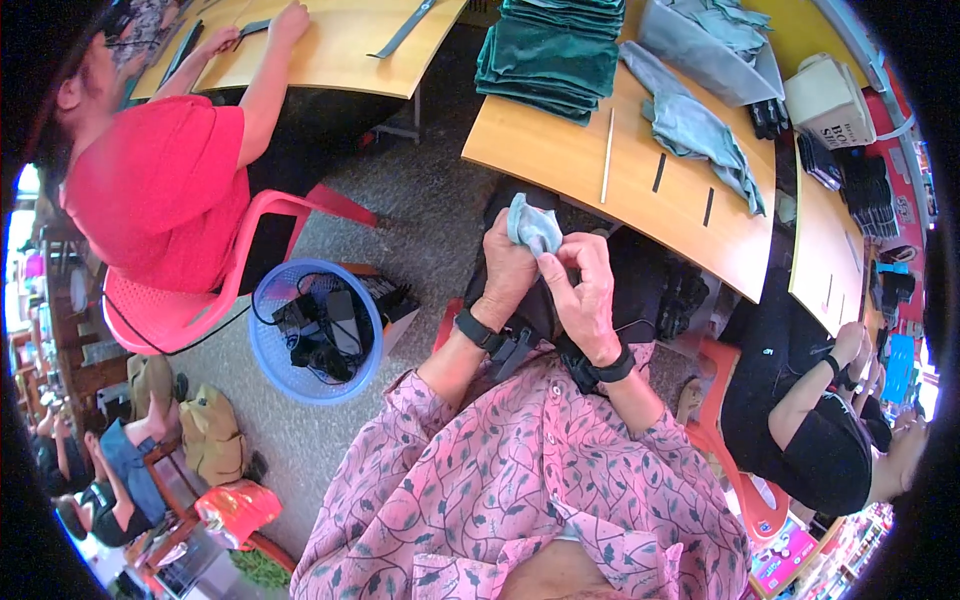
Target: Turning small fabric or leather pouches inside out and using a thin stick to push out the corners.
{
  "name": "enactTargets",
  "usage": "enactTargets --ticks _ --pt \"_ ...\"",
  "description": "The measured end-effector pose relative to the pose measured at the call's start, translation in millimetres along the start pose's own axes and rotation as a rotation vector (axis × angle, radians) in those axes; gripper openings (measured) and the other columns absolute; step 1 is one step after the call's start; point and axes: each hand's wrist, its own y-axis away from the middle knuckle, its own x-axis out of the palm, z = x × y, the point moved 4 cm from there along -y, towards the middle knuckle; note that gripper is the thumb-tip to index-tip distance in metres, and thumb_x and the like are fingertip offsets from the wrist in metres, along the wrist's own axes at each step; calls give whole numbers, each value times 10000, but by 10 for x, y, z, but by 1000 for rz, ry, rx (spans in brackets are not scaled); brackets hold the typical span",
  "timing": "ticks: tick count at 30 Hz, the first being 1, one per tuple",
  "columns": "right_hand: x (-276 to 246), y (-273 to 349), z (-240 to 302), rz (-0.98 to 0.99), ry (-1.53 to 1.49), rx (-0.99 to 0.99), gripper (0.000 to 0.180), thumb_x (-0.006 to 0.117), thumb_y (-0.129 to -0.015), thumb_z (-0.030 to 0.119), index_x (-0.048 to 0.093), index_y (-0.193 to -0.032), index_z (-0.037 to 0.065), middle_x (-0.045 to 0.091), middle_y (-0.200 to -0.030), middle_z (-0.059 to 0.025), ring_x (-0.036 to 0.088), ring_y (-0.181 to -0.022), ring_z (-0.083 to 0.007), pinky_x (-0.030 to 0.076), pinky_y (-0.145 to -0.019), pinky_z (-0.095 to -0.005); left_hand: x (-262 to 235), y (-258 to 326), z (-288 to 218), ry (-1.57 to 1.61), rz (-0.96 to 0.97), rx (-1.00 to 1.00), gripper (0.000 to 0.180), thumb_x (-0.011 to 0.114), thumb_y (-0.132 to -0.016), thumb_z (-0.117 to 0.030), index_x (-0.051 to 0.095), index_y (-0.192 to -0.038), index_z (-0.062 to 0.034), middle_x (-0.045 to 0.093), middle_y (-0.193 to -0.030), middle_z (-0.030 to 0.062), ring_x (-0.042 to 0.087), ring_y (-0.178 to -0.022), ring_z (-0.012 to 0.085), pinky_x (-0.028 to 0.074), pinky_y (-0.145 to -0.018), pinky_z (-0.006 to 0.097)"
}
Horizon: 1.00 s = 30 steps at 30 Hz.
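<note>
Above my lap, my left hand (pixel 509 266) is closed round a bunched light blue-grey cloth (pixel 533 220), whose upper part puffs out over the fingers. From the other side my right hand (pixel 584 297) reaches in, its thumb and forefinger pinching the lower edge of the same cloth. What kind of article it is cannot be made out. On the wooden table (pixel 560 150) ahead lies a longer piece of similar blue-grey fabric (pixel 690 125), stretched out and wrinkled. A stack of folded dark green fabric (pixel 550 60) sits at the table's far left.
A clear plastic bin (pixel 715 55) of grey fabric stands on the table. A thin pale stick (pixel 607 155) lies there too. On the floor to my left is a blue basket (pixel 268 345) with black devices and cables. People sit at left and right, one on a pink chair (pixel 150 315).
</note>
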Motion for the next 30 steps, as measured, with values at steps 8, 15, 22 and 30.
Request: enactTargets --ticks 8,15,22,30 --pt "82 -41 -203 -14 27 -23 128 614 -901 59 526 -857 -22 535 -904 -155 551 -814 -304 467 -714 -368 52 80 -72 -417 -82 164 195 662 -692 2 634 -878 -47 585 -872 115 604 -789 289 485 -695 368" --pt "13 -59 -341 -132 195 -40 120 567 -929 70 521 -876 -27 522 -855 -185 534 -775 -364 446 -678 -426 172 162 -57 -412 -13 99 200 671 -704 -38 634 -901 -41 594 -891 133 616 -817 318 490 -709 390" --pt "-49 -148 -546 -151 295 -66 110 552 -935 84 546 -877 -9 532 -820 -179 543 -748 -370 449 -667 -434 230 169 -75 -380 103 90 197 683 -776 -73 655 -967 -33 618 -840 74 619 -773 200 491 -707 325" --pt "-216 -237 -626 24 49 -63 119 596 -920 90 534 -881 -4 541 -812 -149 567 -734 -303 467 -658 -373 313 252 5 247 475 -395 160 656 -894 -93 691 -1047 -61 671 -965 -33 596 -866 60 468 -809 239"
